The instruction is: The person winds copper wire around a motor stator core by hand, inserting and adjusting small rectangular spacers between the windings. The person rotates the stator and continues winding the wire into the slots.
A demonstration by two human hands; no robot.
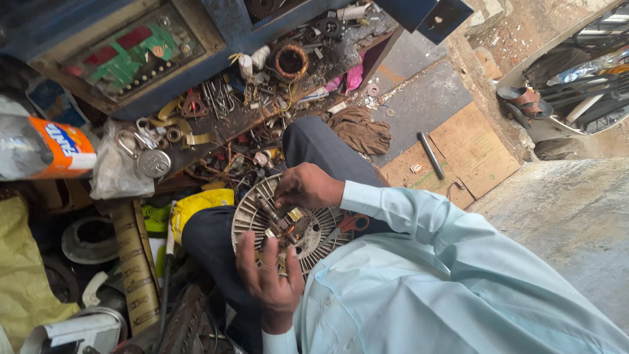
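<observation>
Presently, item one: round grey ribbed metal motor disc with copper windings at its hub point(252, 219). It lies flat across my lap on my dark trousers, which I judge keeps it level and close under my eyes.

Item two: my right hand point(308, 187), at 12 o'clock on the disc. Its fingers are bunched together and press down near the hub on a small part. I cannot tell what the part is.

Item three: my left hand point(268, 275), at 6 o'clock on the disc. Its fingers are spread apart and laid over the rim, clamped on nothing. It seems to steady the disc so it does not turn under the other hand.

Item four: red-handled hand tool point(354, 223), at 3 o'clock of the disc and touching its edge, within easy reach.

Item five: yellow plastic bag point(200, 203), at 9 o'clock, just beside my knee.

Item six: round grey padlock on a metal ring point(154, 162), at 10 o'clock, well apart, on the cluttered wooden bench point(223, 128).

Item seven: copper-wound coil ring point(290, 61), at 12 o'clock, far up the bench among loose parts.

Item eight: green circuit board in a blue casing point(131, 56), at 11 o'clock.

Item nine: brown crumpled cloth point(360, 131), at 1 o'clock, on the floor.

Item ten: grey metal rod point(430, 155), at 2 o'clock, lying on flat cardboard point(478, 147).
</observation>
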